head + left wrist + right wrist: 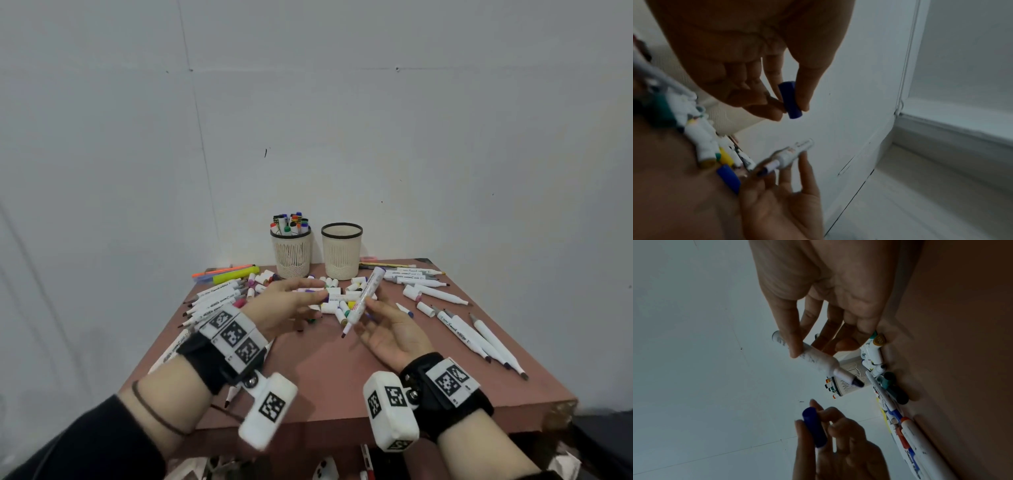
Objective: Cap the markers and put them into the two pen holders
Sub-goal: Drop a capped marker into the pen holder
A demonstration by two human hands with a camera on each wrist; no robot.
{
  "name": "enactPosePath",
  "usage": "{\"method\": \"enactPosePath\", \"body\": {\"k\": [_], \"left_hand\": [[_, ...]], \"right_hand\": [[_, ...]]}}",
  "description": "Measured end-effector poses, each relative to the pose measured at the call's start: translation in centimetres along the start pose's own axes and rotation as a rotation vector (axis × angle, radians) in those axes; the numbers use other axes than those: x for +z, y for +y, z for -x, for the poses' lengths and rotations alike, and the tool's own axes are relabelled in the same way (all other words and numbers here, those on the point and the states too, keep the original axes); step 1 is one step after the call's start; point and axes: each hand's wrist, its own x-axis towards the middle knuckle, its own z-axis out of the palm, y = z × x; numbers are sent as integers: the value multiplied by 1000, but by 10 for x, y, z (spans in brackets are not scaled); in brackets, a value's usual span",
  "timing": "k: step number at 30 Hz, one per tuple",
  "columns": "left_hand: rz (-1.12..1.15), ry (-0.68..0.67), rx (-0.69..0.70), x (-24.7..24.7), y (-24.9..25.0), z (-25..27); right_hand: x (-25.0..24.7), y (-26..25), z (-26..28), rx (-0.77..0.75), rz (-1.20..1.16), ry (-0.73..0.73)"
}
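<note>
My left hand (317, 291) pinches a dark blue cap (790, 100) between thumb and fingers, above the table. My right hand (367, 310) holds a white marker (364, 296) tilted, its uncapped purple tip (344, 334) pointing down toward me. In the right wrist view the marker (818, 360) sits between thumb and fingers, and the blue cap (815, 428) is a short gap from its tip. Two beige mesh pen holders stand at the back: the left holder (292, 251) has several capped markers in it, while the right holder (342, 251) shows none.
On the reddish-brown table (325, 377), loose caps (337, 301) lie piled in the middle under my hands. Uncapped white markers lie in a row at left (215, 298) and at right (472, 332). A yellow highlighter (236, 275) lies back left. A wall stands close behind.
</note>
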Motion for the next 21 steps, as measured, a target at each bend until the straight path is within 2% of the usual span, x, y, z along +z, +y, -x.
{"method": "enactPosePath", "body": {"k": [3, 8, 12, 14, 17, 21], "left_hand": [[157, -6, -48, 6, -13, 8], [400, 58, -159, 11, -33, 9], [554, 82, -192, 14, -46, 5], [636, 48, -183, 17, -49, 4], [694, -18, -137, 21, -54, 4], [649, -39, -120, 23, -59, 3]], "right_hand": [[-1, 0, 0, 8, -17, 3], [2, -2, 1, 3, -6, -11], [1, -1, -1, 0, -12, 20], [3, 0, 0, 2, -31, 14], [3, 1, 0, 9, -57, 14], [4, 0, -1, -13, -81, 33]]}}
